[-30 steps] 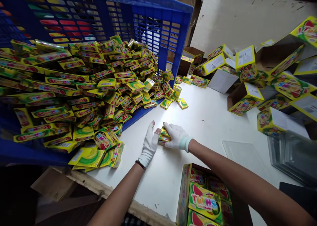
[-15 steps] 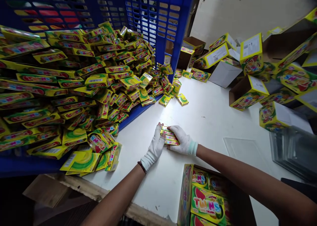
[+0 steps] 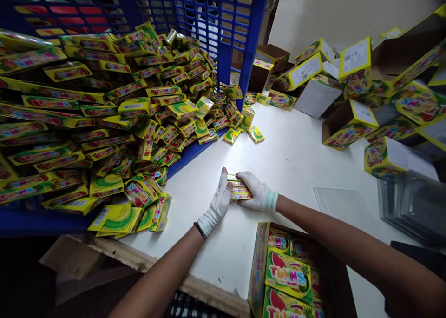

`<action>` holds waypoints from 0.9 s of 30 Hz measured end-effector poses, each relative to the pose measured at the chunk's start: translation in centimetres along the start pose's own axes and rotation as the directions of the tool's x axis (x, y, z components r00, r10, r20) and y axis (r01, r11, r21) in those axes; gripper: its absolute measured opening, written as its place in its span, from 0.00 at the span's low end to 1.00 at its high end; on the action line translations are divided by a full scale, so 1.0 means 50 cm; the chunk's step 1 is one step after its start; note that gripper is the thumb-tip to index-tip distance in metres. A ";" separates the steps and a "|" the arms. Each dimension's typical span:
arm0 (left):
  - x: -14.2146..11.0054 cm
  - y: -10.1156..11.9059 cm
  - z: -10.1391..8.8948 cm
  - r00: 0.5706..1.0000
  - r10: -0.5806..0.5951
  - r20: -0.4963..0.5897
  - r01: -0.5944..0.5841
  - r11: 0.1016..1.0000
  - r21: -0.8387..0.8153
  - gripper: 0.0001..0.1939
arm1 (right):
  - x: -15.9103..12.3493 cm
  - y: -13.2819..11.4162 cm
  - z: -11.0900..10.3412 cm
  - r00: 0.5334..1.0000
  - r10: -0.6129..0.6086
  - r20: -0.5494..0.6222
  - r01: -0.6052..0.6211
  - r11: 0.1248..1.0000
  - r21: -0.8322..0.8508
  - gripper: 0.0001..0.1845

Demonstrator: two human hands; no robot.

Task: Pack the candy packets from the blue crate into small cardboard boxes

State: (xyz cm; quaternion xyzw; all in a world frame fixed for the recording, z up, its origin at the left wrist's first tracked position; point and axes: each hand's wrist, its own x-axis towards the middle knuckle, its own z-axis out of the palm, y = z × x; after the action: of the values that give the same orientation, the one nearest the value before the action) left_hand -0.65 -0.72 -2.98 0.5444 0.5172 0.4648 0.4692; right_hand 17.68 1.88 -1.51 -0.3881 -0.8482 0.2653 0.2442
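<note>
The left hand and right hand wear white gloves; the packets between them are yellow, patterned with red and green; the lattice crate is blue; the desk is white.

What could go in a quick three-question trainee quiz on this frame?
1. What do the gloved left hand and right hand hold between them? A) a stack of small yellow packets B) a clear plastic sheet C) a closed cardboard carton
2. True or false: packets spilling from the tipped blue plastic crate lie on the white table.
3. Fill in the blank: the boxes in the carton at the bottom of the view are printed with the word ____.

Key: 1. A; 2. True; 3. TWINS
</note>
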 end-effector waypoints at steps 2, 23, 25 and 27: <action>0.005 0.017 -0.009 0.997 0.040 0.072 -0.045 0.997 0.070 0.40 | 0.008 -0.007 -0.008 0.999 0.042 0.019 -0.042 0.999 -0.002 0.39; -0.008 -0.009 0.006 0.993 0.098 0.061 -0.115 0.801 0.587 0.33 | 0.108 -0.147 -0.109 0.901 0.106 0.421 0.098 0.895 -0.434 0.62; -0.013 -0.004 -0.008 0.994 0.108 0.032 -0.108 0.830 0.548 0.35 | 0.093 -0.127 -0.115 0.914 0.121 0.386 0.025 0.935 -0.353 0.65; -0.017 0.003 -0.017 0.995 0.096 0.002 -0.088 0.899 0.428 0.37 | 0.071 -0.105 -0.112 0.901 0.165 0.402 -0.074 0.970 -0.231 0.64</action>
State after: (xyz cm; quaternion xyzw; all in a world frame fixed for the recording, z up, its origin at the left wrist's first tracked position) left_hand -1.48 -1.57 -2.75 0.6533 0.5847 0.3667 0.3111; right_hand 16.31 3.21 6.74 -0.3974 -0.8784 0.2656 -0.0022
